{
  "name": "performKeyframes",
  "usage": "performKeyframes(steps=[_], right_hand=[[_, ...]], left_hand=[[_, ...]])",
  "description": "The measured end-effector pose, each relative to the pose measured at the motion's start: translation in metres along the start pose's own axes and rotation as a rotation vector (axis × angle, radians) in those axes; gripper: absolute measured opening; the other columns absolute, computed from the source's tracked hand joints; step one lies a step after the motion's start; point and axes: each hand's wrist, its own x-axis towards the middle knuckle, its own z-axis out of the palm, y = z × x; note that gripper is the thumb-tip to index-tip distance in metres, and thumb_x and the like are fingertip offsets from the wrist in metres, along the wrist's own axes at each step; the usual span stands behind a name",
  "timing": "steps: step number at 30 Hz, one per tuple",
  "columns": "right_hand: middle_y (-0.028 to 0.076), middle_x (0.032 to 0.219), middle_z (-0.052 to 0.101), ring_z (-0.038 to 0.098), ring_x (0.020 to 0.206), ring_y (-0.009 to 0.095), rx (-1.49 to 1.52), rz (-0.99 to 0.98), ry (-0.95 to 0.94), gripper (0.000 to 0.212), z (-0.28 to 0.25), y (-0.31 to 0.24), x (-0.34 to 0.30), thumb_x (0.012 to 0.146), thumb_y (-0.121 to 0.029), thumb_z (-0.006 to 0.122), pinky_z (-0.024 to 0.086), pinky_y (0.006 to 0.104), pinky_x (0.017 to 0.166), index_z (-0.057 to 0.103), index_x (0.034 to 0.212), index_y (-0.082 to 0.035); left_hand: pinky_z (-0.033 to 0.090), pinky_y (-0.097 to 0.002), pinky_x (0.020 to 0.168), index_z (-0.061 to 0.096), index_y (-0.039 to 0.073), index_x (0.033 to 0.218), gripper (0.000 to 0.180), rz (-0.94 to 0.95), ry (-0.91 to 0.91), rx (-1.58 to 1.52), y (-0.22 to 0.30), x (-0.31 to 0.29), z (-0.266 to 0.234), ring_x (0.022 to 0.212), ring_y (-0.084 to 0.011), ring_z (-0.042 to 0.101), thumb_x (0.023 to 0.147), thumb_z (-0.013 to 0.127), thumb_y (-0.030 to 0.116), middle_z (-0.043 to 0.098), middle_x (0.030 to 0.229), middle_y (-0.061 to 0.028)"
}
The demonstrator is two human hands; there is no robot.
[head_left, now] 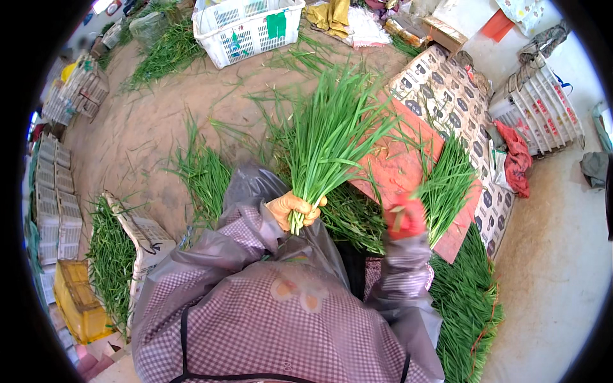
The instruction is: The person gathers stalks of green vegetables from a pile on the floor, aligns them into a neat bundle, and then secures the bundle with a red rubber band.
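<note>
My left hand (295, 210), in a yellow-orange glove, is closed round the pale stem ends of a bunch of garlic chives (332, 134). The long flat leaves fan upward and away from me, over the edge of a red board (399, 156). My right hand (405, 217), in a red-orange glove, is smeared by motion at the board's near edge. Beside it lies a smaller heap of chives (449, 185) on the board. Whether the right fingers hold anything does not show clearly.
A large pile of chives (466, 306) lies to my right, along the wall. Loose chives (203, 172) are on the floor at left. A white crate (249, 32) stands ahead, a chive-filled crate (150, 246) at left, and a yellow crate (83, 300) beyond it.
</note>
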Motion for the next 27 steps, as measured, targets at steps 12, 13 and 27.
performKeyframes(steps=[12, 13, 27], right_hand=[[0.011, 0.082, 0.068, 0.066, 0.076, 0.02, -0.799, 0.324, -0.082, 0.049, 0.091, 0.042, 0.016, 0.087, -0.041, 0.063, 0.052, 0.0314, 0.07, 0.058, 0.114, 0.0], [0.011, 0.088, 0.067, 0.064, 0.079, 0.017, -1.023, 0.159, -0.12, 0.052, 0.076, 0.063, 0.02, 0.086, -0.04, 0.065, 0.052, 0.0298, 0.07, 0.055, 0.118, 0.0], [0.008, 0.073, 0.065, 0.06, 0.061, 0.016, -0.945, 0.319, -0.068, 0.04, 0.082, 0.029, 0.021, 0.082, -0.032, 0.071, 0.048, 0.0308, 0.056, 0.061, 0.107, -0.003]], left_hand=[[0.046, -0.0303, 0.057, 0.057, 0.003, 0.112, 0.05, -0.031, 0.118, 0.19, 0.001, -0.006, -0.004, 0.064, -0.0182, 0.056, 0.065, 0.072, 0.005, 0.062, 0.09, -0.0061], [0.051, -0.0327, 0.066, 0.056, 0.004, 0.116, 0.052, -0.06, 0.119, 0.211, 0.0, 0.0, -0.004, 0.073, -0.0211, 0.061, 0.066, 0.07, 0.004, 0.063, 0.097, -0.0076], [0.055, -0.0366, 0.079, 0.057, -0.001, 0.116, 0.041, -0.088, 0.119, -0.009, -0.012, -0.001, -0.019, 0.088, -0.0255, 0.065, 0.075, 0.064, -0.002, 0.065, 0.097, -0.0136]])
